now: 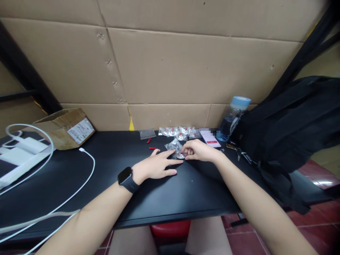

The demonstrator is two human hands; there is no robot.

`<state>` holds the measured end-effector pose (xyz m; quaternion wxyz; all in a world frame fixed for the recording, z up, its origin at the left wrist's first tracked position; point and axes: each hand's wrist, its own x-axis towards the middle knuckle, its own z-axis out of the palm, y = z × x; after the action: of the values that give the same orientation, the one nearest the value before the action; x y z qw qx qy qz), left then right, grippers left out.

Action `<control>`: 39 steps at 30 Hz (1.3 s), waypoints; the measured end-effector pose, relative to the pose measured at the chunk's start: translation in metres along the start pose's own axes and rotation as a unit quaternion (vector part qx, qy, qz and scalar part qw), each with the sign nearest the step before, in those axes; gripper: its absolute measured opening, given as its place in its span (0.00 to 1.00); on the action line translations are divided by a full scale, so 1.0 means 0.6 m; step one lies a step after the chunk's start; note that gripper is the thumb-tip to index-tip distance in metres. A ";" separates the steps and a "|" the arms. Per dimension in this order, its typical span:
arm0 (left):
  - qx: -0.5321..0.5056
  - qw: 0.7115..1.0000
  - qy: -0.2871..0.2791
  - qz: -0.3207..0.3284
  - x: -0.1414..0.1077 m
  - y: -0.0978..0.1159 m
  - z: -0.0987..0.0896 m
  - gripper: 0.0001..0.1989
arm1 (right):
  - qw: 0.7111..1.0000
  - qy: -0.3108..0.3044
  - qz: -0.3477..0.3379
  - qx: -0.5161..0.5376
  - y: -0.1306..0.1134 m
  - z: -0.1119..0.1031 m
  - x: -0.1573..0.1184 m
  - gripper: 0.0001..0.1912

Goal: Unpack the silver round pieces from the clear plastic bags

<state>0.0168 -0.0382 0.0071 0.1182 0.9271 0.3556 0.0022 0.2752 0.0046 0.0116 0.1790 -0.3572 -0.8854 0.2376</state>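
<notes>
My left hand (156, 165), with a dark watch (126, 177) at the wrist, lies palm down with its fingers spread. Its fingertips reach the near edge of a small clear plastic bag (174, 144) on the desk. My right hand (198, 150) is closed in a pinch over a shiny silvery round piece (180, 156) at the bag's near end. A red spot shows at the right fingertips; what they grip is mostly hidden. Two small red pieces lie beyond my left hand: a red strip (152, 148) and a red loop (149, 140).
Several clear packets (172, 131) with silvery discs and red bits line the back, beside a flat clear bag (147, 134) and a phone (211, 139). A water bottle (231, 118) and black backpack (287, 134) stand right. Left are a cardboard box (61, 131) and white cable (91, 170).
</notes>
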 end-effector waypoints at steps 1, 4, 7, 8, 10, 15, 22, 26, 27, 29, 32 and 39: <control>-0.003 1.000 -0.001 0.001 0.000 -0.001 0.000 0.25 | 1.000 -0.004 -0.003 0.011 0.001 0.000 0.000 0.09; -0.014 1.000 -0.009 0.008 0.000 -0.002 0.000 0.26 | 1.000 0.020 -0.016 -0.013 0.005 0.008 0.006 0.10; -0.033 0.999 -0.018 0.014 0.000 -0.004 0.001 0.26 | 0.989 0.106 -0.009 -0.107 0.005 0.027 0.022 0.11; -0.038 0.999 -0.020 0.015 0.001 -0.005 0.001 0.26 | 0.981 0.134 0.003 -0.139 0.005 0.034 0.029 0.11; -0.040 0.999 -0.020 0.014 0.002 -0.007 0.000 0.25 | 0.969 0.168 0.026 -0.180 0.004 0.047 0.042 0.09; -0.015 0.999 0.046 0.020 0.006 -0.013 -0.003 0.19 | 0.980 0.112 -0.006 -0.165 0.007 0.050 0.044 0.05; 0.021 0.989 0.139 -0.054 0.023 -0.027 0.013 0.25 | 0.993 -0.006 -0.051 -0.107 0.009 0.024 0.012 0.28; -0.017 0.979 0.179 -0.099 0.039 -0.032 0.018 0.14 | 0.994 0.029 -0.057 -0.087 0.014 0.032 0.023 0.15; -0.033 0.975 0.190 -0.112 0.041 -0.032 0.018 0.12 | 0.995 0.044 -0.051 -0.071 0.016 0.037 0.026 0.13; -0.080 0.965 0.211 -0.130 0.045 -0.032 0.016 0.11 | 0.996 0.078 -0.025 -0.032 0.018 0.045 0.032 0.13; -0.155 0.944 0.257 -0.140 0.047 -0.036 0.015 0.11 | 0.989 0.147 0.019 -0.020 0.015 0.052 0.035 0.20; -0.025 0.961 0.246 -0.126 0.055 -0.055 0.029 0.14 | 0.974 0.091 -0.075 -0.194 -0.005 0.045 0.035 0.10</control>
<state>0.0213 0.0032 -0.0194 0.0492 0.8425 0.4875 0.2238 0.2460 0.0099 -0.0058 0.2038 -0.3380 -0.9187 0.0135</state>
